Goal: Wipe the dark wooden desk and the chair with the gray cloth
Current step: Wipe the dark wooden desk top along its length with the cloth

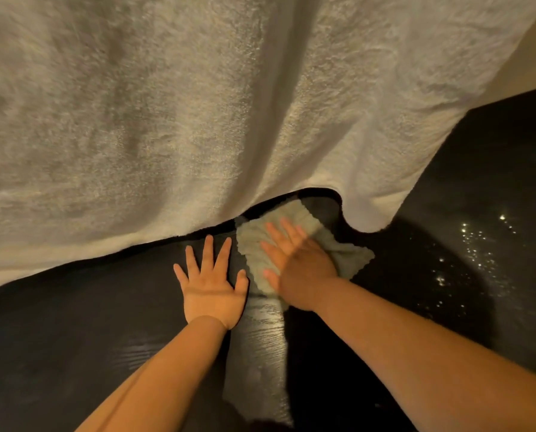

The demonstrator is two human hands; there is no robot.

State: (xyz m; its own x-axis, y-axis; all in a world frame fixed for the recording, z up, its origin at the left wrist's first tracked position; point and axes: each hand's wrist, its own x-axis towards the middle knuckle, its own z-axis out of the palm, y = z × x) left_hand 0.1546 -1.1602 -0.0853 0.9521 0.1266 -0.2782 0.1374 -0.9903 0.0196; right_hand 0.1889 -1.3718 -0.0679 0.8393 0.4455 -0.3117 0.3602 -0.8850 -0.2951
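Hands first: both lay flat on the tabletop point(73, 332). The left hand point(212, 288) was spread wide with straight fingers, holding nothing, its palm on bare wood. The right hand point(298, 266), also straight-fingered, pressed down on the gray cloth point(251, 241) just beside it.

A large pale terry fabric point(198, 104) filled the upper view and hung over the far part of the tabletop, its hem just beyond the cloth; whether the two touched could not be told. It looked soft and heavy enough to drag, so it would likely need lifting aside with the free hand.

The tabletop was dark, grained and rigid, with a glossy band point(265, 338) between the forearms. Such a smooth surface should let the cloth slide easily under light pressure. At right lay a dark speckled surface point(478, 244) with bright glints. No chair could be made out.

The cloth, smallest, sat crumpled under the right palm, a loose corner sticking out past the wrist. It seemed light, limp and ribbed, prone to bunching. A flat palm over its middle looked like the best hold, with that corner tucked in.
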